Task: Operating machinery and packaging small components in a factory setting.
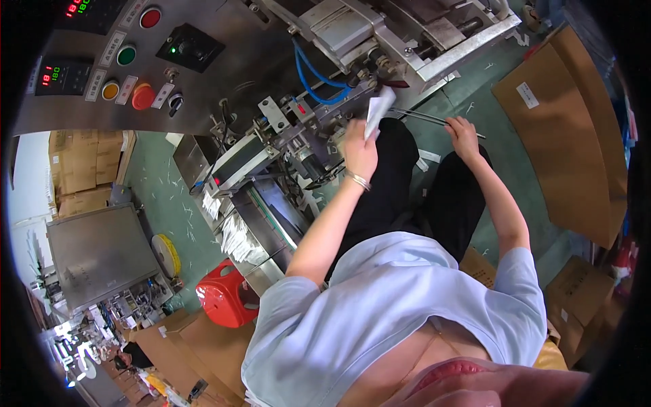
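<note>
My left hand (361, 150) is raised beside the machine with its fingers closed on a white paper-like packet (375, 117). The packet's upper part is a little blurred, and I cannot make out whether it is one piece or several. In my right hand (465, 140) is a pair of long metal tweezers (422, 117), its prongs slightly apart and pointing left toward the packet. The tips end near the packet, and whether they touch it is unclear. Both hands are above my knees, in front of the metal machine (325, 139).
A control panel (102, 81) with buttons stands at upper left. Blue hoses (319, 91) loop from the machine. White packets (239, 239) are heaped on a metal chute at left, beside a red stool (226, 295). A large carton (563, 136) is at right. White scraps litter the green floor.
</note>
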Available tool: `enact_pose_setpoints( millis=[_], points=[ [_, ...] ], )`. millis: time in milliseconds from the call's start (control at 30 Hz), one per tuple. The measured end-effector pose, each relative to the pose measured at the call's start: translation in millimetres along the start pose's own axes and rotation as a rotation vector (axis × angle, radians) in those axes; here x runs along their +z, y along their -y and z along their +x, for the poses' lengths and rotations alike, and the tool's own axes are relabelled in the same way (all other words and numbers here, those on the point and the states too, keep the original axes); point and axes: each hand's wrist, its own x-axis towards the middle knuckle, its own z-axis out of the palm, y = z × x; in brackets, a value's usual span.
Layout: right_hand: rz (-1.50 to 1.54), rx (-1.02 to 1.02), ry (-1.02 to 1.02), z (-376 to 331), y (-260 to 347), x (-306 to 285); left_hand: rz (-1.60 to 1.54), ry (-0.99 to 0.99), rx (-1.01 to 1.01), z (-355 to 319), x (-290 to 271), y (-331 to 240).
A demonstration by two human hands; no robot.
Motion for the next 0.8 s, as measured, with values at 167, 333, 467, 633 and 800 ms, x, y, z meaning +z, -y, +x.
enact_pose_setpoints(
  millis=[167, 333, 467, 633, 800],
  points=[
    [-0.024, -0.07, 0.088, 37, 3, 43, -0.94, 0.015, -0.743, -26, -9, -15],
    [-0.11, -0.213, 0.236, 88, 12, 100, -1.273, 0.091, -0.755, -44, -57, -40],
    [1.164, -0.105, 0.034, 108, -27, 162, -1.298, 0.066, -0.707, -33, -71, -56],
    [-0.126, -0.013, 0.23, 112, 79, 130, -1.321, -0.051, -0.665, -40, -83, -52],
    [1.33, 0.358, 0.46, 56, 177, 25, -1.208, 0.011, -0.726, -41, -79, -48]
  ],
)
